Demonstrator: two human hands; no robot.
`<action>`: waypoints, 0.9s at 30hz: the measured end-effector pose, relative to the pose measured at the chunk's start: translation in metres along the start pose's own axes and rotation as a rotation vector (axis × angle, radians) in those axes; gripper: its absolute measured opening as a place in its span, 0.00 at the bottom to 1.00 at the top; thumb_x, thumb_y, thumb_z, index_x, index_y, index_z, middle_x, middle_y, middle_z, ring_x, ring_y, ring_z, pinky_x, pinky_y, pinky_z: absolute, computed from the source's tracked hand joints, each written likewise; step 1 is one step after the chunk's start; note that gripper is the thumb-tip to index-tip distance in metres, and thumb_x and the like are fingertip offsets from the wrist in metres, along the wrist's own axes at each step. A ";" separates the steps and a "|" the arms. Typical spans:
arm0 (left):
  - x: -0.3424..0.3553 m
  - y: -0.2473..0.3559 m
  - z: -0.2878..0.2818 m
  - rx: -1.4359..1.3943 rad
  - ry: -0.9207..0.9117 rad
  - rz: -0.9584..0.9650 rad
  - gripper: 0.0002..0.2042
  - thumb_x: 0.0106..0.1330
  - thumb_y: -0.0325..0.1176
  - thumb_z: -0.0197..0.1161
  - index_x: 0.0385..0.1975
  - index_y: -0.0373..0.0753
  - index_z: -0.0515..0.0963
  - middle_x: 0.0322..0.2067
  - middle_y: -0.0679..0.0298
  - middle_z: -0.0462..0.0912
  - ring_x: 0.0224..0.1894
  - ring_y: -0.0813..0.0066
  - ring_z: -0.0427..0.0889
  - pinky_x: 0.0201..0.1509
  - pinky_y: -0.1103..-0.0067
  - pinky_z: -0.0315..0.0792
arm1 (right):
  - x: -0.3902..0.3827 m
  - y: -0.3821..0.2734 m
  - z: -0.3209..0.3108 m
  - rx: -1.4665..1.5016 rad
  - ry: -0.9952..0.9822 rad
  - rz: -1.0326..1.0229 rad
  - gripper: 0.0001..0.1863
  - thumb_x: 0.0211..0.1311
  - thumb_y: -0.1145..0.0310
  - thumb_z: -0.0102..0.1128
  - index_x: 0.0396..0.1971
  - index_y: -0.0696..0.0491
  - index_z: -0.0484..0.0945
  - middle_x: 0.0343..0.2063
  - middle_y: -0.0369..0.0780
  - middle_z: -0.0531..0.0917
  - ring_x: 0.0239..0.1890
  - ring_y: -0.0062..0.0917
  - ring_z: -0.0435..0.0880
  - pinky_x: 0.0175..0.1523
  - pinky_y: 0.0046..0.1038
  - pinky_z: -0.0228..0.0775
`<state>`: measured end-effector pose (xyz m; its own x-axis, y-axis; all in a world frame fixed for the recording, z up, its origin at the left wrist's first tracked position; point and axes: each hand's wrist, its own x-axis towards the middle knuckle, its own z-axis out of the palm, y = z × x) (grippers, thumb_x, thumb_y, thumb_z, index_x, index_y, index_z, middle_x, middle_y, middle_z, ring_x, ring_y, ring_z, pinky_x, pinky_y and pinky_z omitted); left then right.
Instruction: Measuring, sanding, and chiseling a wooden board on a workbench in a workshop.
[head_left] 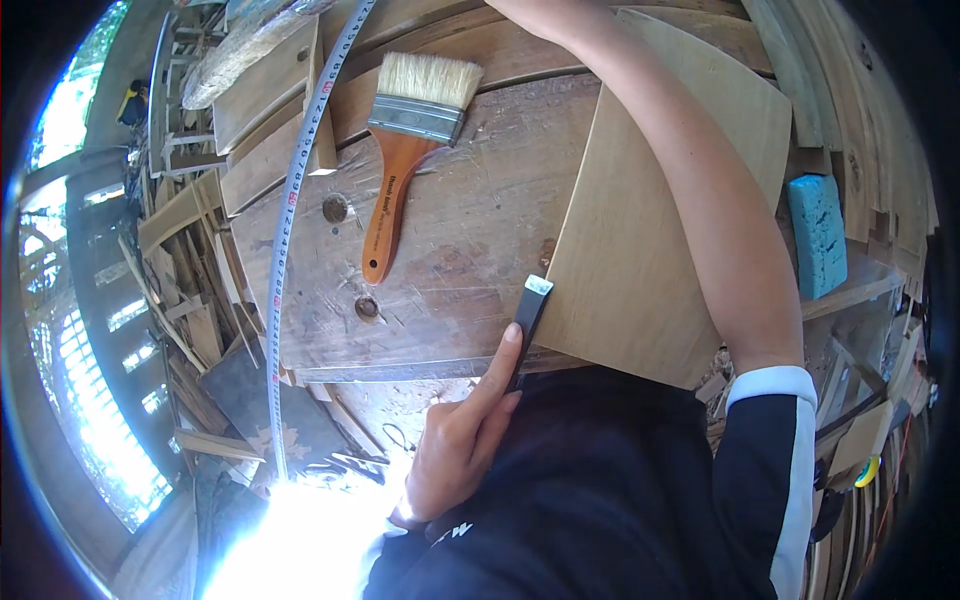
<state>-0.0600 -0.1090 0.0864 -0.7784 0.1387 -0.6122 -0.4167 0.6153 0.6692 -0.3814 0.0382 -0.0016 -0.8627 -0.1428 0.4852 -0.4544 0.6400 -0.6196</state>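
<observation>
a thin pale wooden panel (pixel 660 230) is being kept flat on the worn workbench (pixel 450 240), its near edge overhanging toward the body so the edge can be reached. a dark flat-bladed tool (pixel 528 315) is being pinched in the left hand (pixel 455 450), the forefinger stretched along its shaft to steady the tip against the panel's lower left edge. the right hand is being carried out of view beyond the panel's far end, so its grip cannot be told. a paintbrush (pixel 405 150), a measuring tape (pixel 300 200) and a blue sponge (pixel 818 235) are lying aside.
</observation>
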 end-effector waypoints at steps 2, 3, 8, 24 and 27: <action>-0.004 -0.002 -0.002 0.001 0.005 0.019 0.30 0.71 0.22 0.57 0.73 0.44 0.62 0.24 0.43 0.80 0.24 0.45 0.81 0.33 0.75 0.74 | 0.000 0.002 0.005 0.014 0.012 -0.017 0.14 0.67 0.60 0.62 0.31 0.57 0.84 0.22 0.47 0.85 0.29 0.44 0.86 0.42 0.43 0.76; -0.006 -0.003 -0.002 -0.003 0.005 0.046 0.30 0.71 0.22 0.58 0.73 0.44 0.62 0.24 0.43 0.80 0.25 0.45 0.81 0.33 0.73 0.75 | 0.000 0.003 0.006 0.018 0.023 -0.036 0.14 0.67 0.60 0.62 0.31 0.56 0.84 0.22 0.47 0.85 0.29 0.44 0.86 0.41 0.43 0.76; -0.010 -0.004 -0.005 0.013 -0.014 0.045 0.30 0.71 0.23 0.57 0.74 0.46 0.61 0.24 0.42 0.80 0.25 0.43 0.81 0.34 0.72 0.75 | -0.001 0.000 0.009 0.018 -0.001 -0.001 0.14 0.67 0.60 0.62 0.31 0.56 0.85 0.23 0.46 0.86 0.30 0.43 0.86 0.41 0.43 0.76; 0.006 0.010 -0.007 0.027 -0.020 -0.043 0.30 0.72 0.24 0.56 0.74 0.46 0.60 0.26 0.40 0.80 0.28 0.41 0.82 0.32 0.78 0.72 | -0.001 -0.005 0.006 0.012 -0.038 0.031 0.12 0.68 0.61 0.61 0.33 0.56 0.84 0.25 0.46 0.86 0.32 0.42 0.86 0.49 0.43 0.73; 0.008 0.009 -0.006 0.042 -0.009 0.043 0.30 0.73 0.24 0.56 0.74 0.46 0.60 0.31 0.39 0.82 0.30 0.40 0.83 0.35 0.76 0.74 | -0.004 0.010 0.016 0.020 0.074 -0.042 0.12 0.68 0.62 0.61 0.33 0.55 0.84 0.26 0.46 0.86 0.32 0.42 0.86 0.49 0.43 0.73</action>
<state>-0.0725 -0.1076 0.0902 -0.7908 0.1732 -0.5871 -0.3622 0.6408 0.6769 -0.3864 0.0327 -0.0198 -0.8246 -0.1123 0.5545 -0.4945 0.6193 -0.6099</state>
